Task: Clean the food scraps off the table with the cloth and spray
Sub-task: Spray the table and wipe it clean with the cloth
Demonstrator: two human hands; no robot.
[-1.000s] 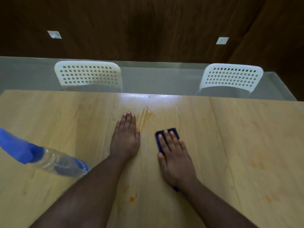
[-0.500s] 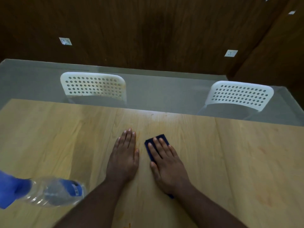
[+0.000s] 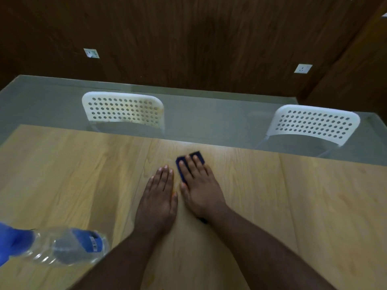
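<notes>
In the head view, the wiping is judged to be well along: no orange smear or scrap can be made out on the table (image 3: 62,174) around the hands, though faint marks may be lost in the blur, and the near edge under the arms is hidden. What is left, as far as can be judged, is a check of the hidden and outlying parts of the table.

The cloth (image 3: 199,156), dark blue, is pressed flat under the right hand (image 3: 201,189); its far corners show just past the fingertips and a small part shows beside the wrist. The right hand's fingers are laid out straight on it, nothing being gripped. The left hand (image 3: 160,197) is laid flat on the bare wood just beside the right hand, fingers straight and together, and nothing is held. The spray bottle (image 3: 62,245) is lying on its side, well to the left of the left forearm, untouched. Two white chairs (image 3: 123,109) are seen beyond the hands.
</notes>
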